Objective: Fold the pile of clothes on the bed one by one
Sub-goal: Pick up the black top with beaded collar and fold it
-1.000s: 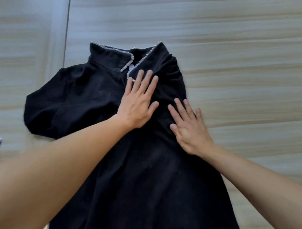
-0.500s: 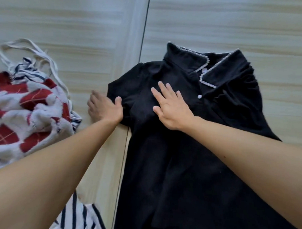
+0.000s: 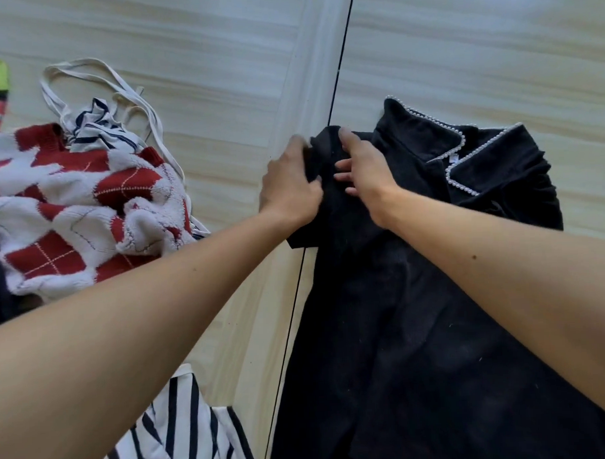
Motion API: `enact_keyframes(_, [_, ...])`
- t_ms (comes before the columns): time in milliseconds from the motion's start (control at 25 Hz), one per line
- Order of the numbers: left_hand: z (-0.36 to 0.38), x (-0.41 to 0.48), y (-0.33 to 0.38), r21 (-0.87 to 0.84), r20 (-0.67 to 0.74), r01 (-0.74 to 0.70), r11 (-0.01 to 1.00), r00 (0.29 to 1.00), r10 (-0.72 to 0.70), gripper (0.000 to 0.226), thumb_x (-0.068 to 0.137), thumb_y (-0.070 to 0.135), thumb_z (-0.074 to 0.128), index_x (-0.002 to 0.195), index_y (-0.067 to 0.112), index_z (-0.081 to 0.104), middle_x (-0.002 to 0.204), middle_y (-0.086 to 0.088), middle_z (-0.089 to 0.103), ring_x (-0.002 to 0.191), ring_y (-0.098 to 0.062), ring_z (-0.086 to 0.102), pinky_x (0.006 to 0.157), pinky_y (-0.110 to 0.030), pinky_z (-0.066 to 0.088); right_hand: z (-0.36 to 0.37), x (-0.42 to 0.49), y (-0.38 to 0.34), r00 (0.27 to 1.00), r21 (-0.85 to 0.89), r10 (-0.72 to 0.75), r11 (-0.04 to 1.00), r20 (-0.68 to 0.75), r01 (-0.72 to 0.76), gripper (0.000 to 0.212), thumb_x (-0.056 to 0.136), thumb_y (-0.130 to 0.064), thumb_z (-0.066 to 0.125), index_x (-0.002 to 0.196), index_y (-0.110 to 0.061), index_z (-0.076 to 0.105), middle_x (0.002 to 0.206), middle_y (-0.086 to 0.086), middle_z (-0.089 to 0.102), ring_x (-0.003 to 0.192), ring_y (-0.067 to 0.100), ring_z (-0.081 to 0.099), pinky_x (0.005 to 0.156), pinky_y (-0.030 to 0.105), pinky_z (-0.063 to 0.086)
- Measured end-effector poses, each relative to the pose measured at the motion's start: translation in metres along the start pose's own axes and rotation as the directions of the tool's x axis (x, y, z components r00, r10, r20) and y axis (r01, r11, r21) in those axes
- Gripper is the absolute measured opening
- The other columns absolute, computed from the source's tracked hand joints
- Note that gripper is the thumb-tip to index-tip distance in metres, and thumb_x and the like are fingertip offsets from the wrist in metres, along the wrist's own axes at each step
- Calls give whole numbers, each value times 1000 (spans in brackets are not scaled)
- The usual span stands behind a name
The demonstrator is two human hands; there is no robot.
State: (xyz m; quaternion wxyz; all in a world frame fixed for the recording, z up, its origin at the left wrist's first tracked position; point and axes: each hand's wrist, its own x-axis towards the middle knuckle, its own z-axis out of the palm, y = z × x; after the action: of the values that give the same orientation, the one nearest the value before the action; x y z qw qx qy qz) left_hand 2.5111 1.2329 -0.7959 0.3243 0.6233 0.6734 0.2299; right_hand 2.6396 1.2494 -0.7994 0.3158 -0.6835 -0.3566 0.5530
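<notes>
Domestic setting, apparently a bedroom at home: everyday laundry, a red-and-white argyle knit sweater (image 3: 71, 216), a black-and-white striped top (image 3: 184, 432) and a black pearl-collared dress (image 3: 417, 311), lies spread across pale wood-grain boards (image 3: 202, 61) split by a dark seam (image 3: 338, 73).

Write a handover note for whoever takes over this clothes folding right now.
Left hand: grips the sleeve of the black dress.
Right hand: pinches the same sleeve, which is bunched between the two hands.
The dress is spread on the bed with its collar away from the person.
Done: no fold is finished.
Left: fold this sleeve in and finish the dress, then the red and white sweater and striped pieces heaped to its left.
</notes>
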Motion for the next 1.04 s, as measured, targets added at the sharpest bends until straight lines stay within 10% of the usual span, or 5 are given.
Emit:
enact_keyframes(280, [29, -33, 49, -153, 309, -427, 891, 836, 453, 61, 77, 18, 76, 132, 4, 55, 132, -13, 60, 120, -27, 56, 101, -34, 48, -72, 21, -17, 979, 125, 46, 990, 196, -71, 41, 85, 0, 66, 122, -17, 59, 78, 5, 67, 63, 13, 67, 55, 23, 54])
enact_keyframes(480, [72, -70, 13, 101, 180, -201, 974, 967, 181, 88, 81, 37, 76, 153, 15, 32, 150, -5, 38, 135, -25, 43, 110, -42, 44, -104, 26, 28, 974, -95, 121, 985, -189, -141, 62, 89, -12, 70, 145, -17, 43, 124, 9, 62, 96, 17, 65, 66, 29, 56])
enact_keyframes(640, [87, -78, 9, 242, 222, -260, 935, 953, 207, 65, 85, 13, 71, 143, 20, 41, 123, -3, 50, 107, -27, 62, 83, -45, 55, -110, 14, 42, 981, -380, 192, 905, -33, -190, 60, 78, -15, 83, 128, -21, 52, 110, -2, 56, 98, 14, 56, 63, 29, 48])
enact_keyframes(840, [79, -81, 12, 106, 307, -467, 878, 855, 417, 46, 90, 39, 61, 130, 18, 53, 118, 2, 51, 104, -18, 58, 82, -37, 55, -111, 17, 29, 980, -293, -180, 944, -83, 149, 55, 77, 9, 61, 124, -18, 60, 101, 0, 62, 90, 11, 61, 70, 19, 51])
enact_keyframes(1040, [84, -79, 6, 91, 343, -552, 829, 799, 494, 35, 99, 35, 44, 120, 18, 66, 114, 2, 49, 103, -18, 51, 88, -43, 49, -138, 13, 64, 871, -709, -453, 677, -189, 198, 60, 86, -4, 52, 144, -13, 45, 141, 12, 43, 126, 29, 47, 110, 40, 38])
